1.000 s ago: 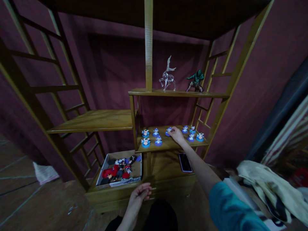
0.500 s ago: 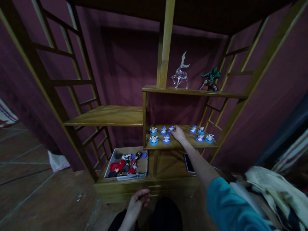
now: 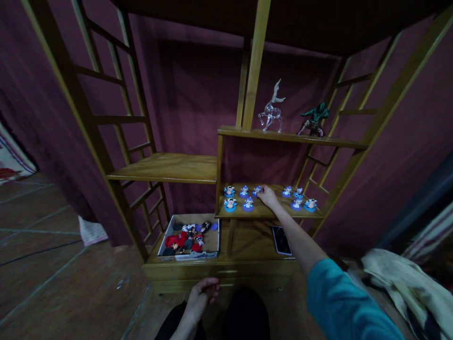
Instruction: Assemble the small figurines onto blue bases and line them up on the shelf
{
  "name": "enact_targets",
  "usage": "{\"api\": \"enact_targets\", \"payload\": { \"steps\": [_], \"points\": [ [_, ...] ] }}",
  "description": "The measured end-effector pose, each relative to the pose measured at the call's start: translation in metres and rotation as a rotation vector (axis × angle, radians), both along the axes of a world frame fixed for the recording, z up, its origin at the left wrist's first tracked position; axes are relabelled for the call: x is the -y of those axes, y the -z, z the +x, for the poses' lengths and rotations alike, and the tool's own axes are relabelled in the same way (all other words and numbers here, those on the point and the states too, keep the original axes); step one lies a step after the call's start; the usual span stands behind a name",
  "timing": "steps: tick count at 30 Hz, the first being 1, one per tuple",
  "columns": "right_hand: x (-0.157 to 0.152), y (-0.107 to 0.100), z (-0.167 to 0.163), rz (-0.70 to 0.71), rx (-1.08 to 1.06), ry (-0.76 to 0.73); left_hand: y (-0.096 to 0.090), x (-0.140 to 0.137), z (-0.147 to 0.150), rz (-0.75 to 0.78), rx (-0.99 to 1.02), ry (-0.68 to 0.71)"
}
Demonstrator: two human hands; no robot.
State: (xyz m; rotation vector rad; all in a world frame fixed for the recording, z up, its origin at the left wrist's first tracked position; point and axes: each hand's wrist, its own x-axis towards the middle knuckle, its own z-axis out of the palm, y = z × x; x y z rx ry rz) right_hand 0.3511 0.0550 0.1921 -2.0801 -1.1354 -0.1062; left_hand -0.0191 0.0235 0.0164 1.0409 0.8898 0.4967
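My right hand [image 3: 268, 195] reaches onto the middle shelf [image 3: 269, 211]. Its fingers are closed on a small figurine [image 3: 256, 191] with a purple-blue top and base, standing in the back row. Left of it, a similar purple and white figurine [image 3: 244, 191] stands close by, with another [image 3: 248, 204] in front. Two figurines on blue bases [image 3: 229, 191] [image 3: 230, 204] are at the shelf's left end. Several more figurines [image 3: 296, 203] stand to the right of my wrist. My left hand [image 3: 203, 293] hangs low above my lap, fingers loosely bent and apart, with nothing visible in it.
An open box [image 3: 215, 245] of red, black and white figures sits on the lower left level. A phone [image 3: 281, 240] lies on the lower right level. Above stand a clear deer ornament [image 3: 272, 113] and a green-hooded figure [image 3: 314, 119]. An upright post [image 3: 253, 71] divides the shelving.
The view has shifted slightly, so the shelving sits a little further right. My right hand stays at the same figurine, and my left hand has hardly moved.
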Motion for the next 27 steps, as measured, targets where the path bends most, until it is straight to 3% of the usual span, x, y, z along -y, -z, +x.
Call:
{"api": "enact_targets", "payload": {
  "steps": [12,14,16,18,20,22,23,27],
  "points": [
    [0.004,0.012,0.008,0.142,-0.166,-0.118,-0.007,-0.027,0.003,-0.013,0.065,-0.091],
    [0.013,0.010,0.005,0.257,-0.193,-0.116,-0.008,-0.038,0.003,-0.027,0.090,-0.119],
    [0.029,0.008,-0.010,0.461,-0.167,-0.049,-0.008,-0.054,0.000,-0.045,0.112,-0.186],
    [0.051,0.011,-0.039,0.676,-0.146,0.010,-0.009,-0.074,-0.005,-0.059,0.149,-0.295],
    [0.074,0.024,-0.082,0.795,-0.159,0.060,-0.010,-0.096,-0.010,-0.053,0.214,-0.428],
    [0.088,0.048,-0.132,0.754,-0.218,0.043,-0.011,-0.118,-0.014,-0.039,0.256,-0.579],
    [0.090,0.063,-0.156,0.663,-0.268,-0.031,-0.011,-0.129,-0.015,-0.030,0.265,-0.650],
    [0.058,0.126,-0.222,0.335,-0.439,-0.379,-0.013,-0.164,-0.009,-0.043,0.281,-0.817]
  ]
}}
